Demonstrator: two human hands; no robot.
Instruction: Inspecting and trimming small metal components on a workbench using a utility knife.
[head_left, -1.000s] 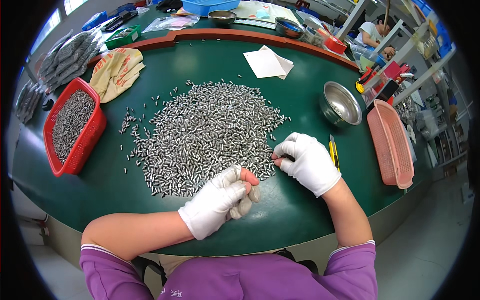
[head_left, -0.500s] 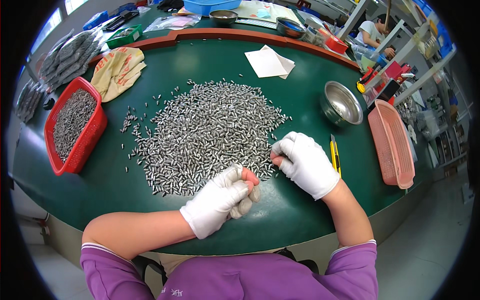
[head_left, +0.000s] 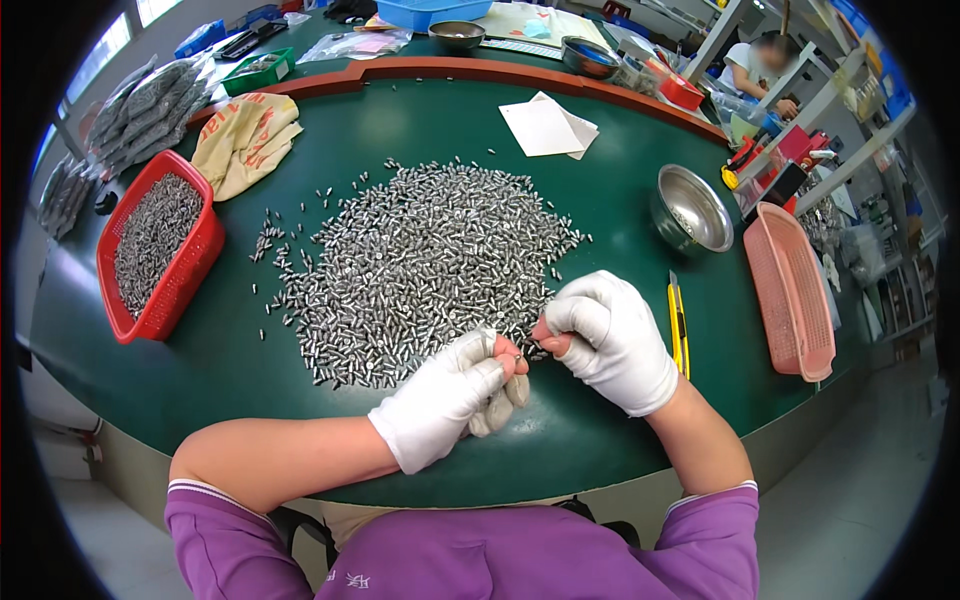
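A wide heap of small silvery metal pins [head_left: 430,260] covers the middle of the green table. At its near edge my left hand [head_left: 445,400], in a white glove with bare thumb and forefinger tips, is closed in a pinch. A tiny metal pin seems to sit between those tips. My right hand [head_left: 610,345], gloved the same way, is closed with thumb and forefinger together just right of the left fingertips. Whether anything lies in that pinch is too small to see. The two sets of fingertips are close, with a narrow gap.
A red basket [head_left: 207,240] full of pins stands left, near a cloth bag [head_left: 245,150]. To the right lie a yellow utility knife [head_left: 679,325], a steel bowl [head_left: 695,210] and a pink basket [head_left: 790,290]. White paper [head_left: 540,128] lies beyond the heap. Another person [head_left: 755,70] sits at the far right.
My right hand has moved left and slightly down, bringing its fingertips close to those of my left hand. The whole view has shifted slightly; the heap looks the same.
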